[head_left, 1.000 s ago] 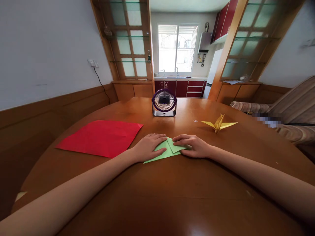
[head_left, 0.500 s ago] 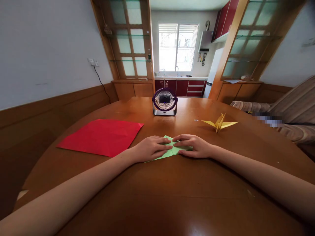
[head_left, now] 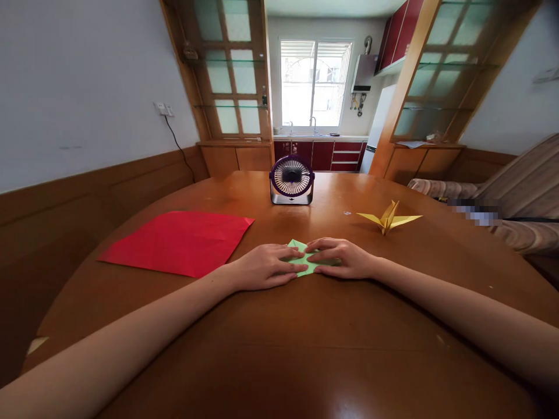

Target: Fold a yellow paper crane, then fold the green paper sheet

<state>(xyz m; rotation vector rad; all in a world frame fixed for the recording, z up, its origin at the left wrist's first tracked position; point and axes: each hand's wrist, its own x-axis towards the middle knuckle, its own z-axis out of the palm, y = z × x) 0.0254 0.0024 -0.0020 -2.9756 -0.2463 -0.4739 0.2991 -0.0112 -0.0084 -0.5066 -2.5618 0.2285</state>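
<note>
A small piece of green folded paper (head_left: 311, 267) lies on the wooden table in front of me, much of it covered by my hands. My left hand (head_left: 268, 266) rests on its left part, fingers stretched out and a little apart. From the other side my right hand (head_left: 338, 258) presses on the paper with spread, slightly bent fingers. The fingertips of both hands nearly meet over its middle. Neither hand visibly grips it. A pointed top corner of the paper shows between the hands; its left and right ends are mostly hidden.
A red paper sheet (head_left: 179, 243) lies to the left on the table (head_left: 279, 349). A yellow paper crane (head_left: 388, 219) stands at the right. Beyond my hands is a small purple fan (head_left: 292, 179). A striped sofa (head_left: 519, 198) stands past the table's right edge.
My left hand's fingers have shifted slightly down and right over the green paper. Its pointed lower-left corner, which stuck out below that hand, no longer shows. The right hand has barely moved.
</note>
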